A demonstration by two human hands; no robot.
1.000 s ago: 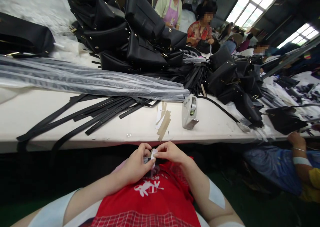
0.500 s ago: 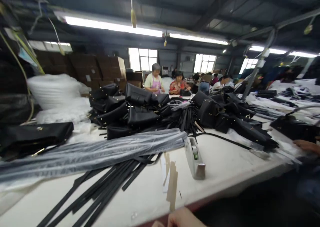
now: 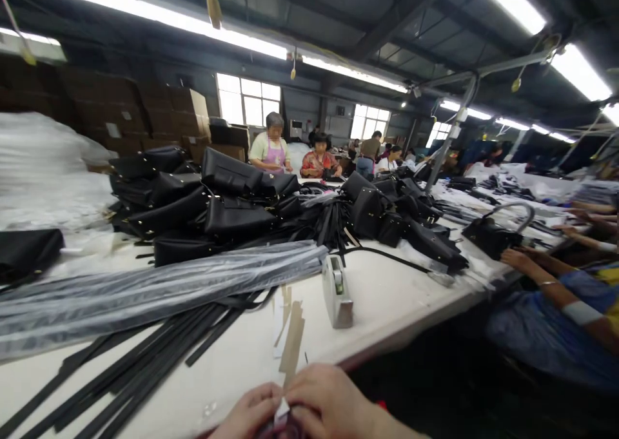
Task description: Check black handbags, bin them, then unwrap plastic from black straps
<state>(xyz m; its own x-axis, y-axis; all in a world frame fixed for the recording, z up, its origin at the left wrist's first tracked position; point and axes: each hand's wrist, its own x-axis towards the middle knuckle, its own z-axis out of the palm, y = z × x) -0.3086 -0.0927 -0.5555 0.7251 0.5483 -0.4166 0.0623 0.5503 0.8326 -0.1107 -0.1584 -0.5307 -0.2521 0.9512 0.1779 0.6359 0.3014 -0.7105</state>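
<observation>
Low in the view, at the table's front edge, my left hand (image 3: 251, 414) and my right hand (image 3: 333, 400) meet. Both are closed, fingertips pinched around a small white piece (image 3: 281, 410) that looks like paper or tape. Beneath it a dark reddish thing (image 3: 279, 431) shows only in part, so its kind is unclear. Just beyond my fingers lie tan paper strips (image 3: 293, 339). A grey tape dispenser (image 3: 337, 294) stands upright to their right. To the left, black straps (image 3: 140, 355) fan out beside a plastic-wrapped bundle of straps (image 3: 159, 287).
Black handbags (image 3: 242, 213) are heaped across the table (image 3: 387, 297), with more bags (image 3: 411, 233) to the right. Brown cartons (image 3: 169, 117) and white wrapping (image 3: 43, 175) stand at the back left. A co-worker's arm (image 3: 556, 287) reaches a black bag (image 3: 493, 233). Two people sit opposite.
The view has swung right, bringing the co-worker's arms in. My hands have risen further into sight, with both hands and the white piece now showing.
</observation>
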